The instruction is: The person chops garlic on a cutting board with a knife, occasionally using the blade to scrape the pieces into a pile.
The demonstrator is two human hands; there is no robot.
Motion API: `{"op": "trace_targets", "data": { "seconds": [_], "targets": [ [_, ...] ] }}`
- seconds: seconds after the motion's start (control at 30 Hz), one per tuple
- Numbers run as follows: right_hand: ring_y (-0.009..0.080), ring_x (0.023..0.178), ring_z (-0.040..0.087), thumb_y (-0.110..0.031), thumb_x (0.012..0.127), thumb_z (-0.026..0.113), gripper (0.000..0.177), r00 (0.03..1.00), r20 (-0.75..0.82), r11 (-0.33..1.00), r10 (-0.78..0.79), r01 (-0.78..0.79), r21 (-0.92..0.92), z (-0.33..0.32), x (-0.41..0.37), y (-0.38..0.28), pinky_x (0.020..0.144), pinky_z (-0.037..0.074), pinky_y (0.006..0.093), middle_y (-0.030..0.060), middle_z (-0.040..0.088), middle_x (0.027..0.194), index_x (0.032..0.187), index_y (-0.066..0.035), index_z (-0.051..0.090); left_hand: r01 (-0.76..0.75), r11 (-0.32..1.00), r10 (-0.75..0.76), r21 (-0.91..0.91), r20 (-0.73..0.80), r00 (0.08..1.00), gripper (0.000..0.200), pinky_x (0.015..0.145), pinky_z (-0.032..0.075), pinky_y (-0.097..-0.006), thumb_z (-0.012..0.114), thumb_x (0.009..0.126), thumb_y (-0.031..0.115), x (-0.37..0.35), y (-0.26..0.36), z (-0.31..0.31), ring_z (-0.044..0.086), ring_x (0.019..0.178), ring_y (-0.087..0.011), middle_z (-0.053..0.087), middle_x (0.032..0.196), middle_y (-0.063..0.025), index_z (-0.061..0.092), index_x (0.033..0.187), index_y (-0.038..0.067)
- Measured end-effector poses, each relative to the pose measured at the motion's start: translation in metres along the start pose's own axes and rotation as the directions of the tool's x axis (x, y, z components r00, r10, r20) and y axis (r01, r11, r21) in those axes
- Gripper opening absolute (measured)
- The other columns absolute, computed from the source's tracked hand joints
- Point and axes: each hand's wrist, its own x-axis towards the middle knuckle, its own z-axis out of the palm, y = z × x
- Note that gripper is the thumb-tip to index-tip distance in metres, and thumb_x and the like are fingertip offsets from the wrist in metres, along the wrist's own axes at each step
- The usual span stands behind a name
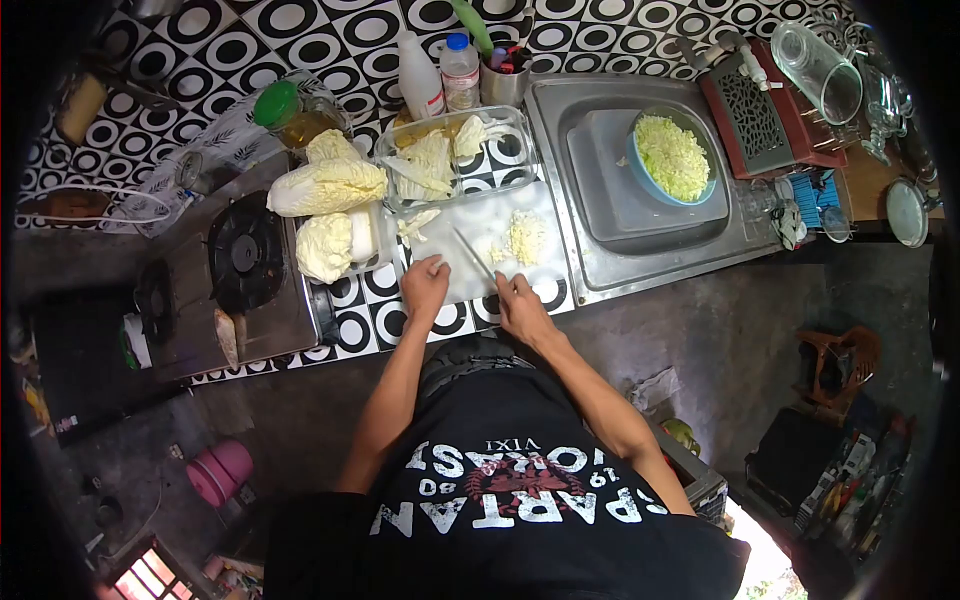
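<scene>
My right hand (518, 298) is wrapped round the handle of a knife (474, 253), whose blade slants up and left over a translucent white cutting board (455, 215). Beside the blade's right side lies a pile of chopped cabbage (526, 238). My left hand (427, 285) rests at the board's left part with its fingers curled together; whatever they may hold is too small to make out. Just above it, a strip of cabbage leaf (418, 224) lies on the board. Whole napa cabbages (328, 187) are heaped to the left.
Behind the board stands a clear container (520, 150) with cabbage leaves. A blue bowl of shredded cabbage (672, 160) sits in the steel sink (590, 265) at right. The gas stove (270, 320) is at left. Bottles (461, 75) and a green-lidded jar (300, 120) line the back.
</scene>
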Motion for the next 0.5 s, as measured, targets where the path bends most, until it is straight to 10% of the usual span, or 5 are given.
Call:
{"op": "trace_targets", "data": {
  "seconds": [0.5],
  "targets": [
    [0.0386,0.081,0.058,0.001,0.077,0.054,0.046,0.995,-0.058,0.994,0.083,-0.079,0.079,-0.014,-0.024,0.039,0.072,0.048,0.0442,0.0206,0.052,0.093,0.122,-0.001,0.048,0.269,0.956,-0.236,0.114,-0.239,0.942,0.031,0.071,0.049,-0.0379,0.073,0.065,0.016,0.054,-0.002,0.005,0.062,0.072,-0.0304,0.063,0.072,-0.0138,0.061,0.088,-0.001]
  ]
}}
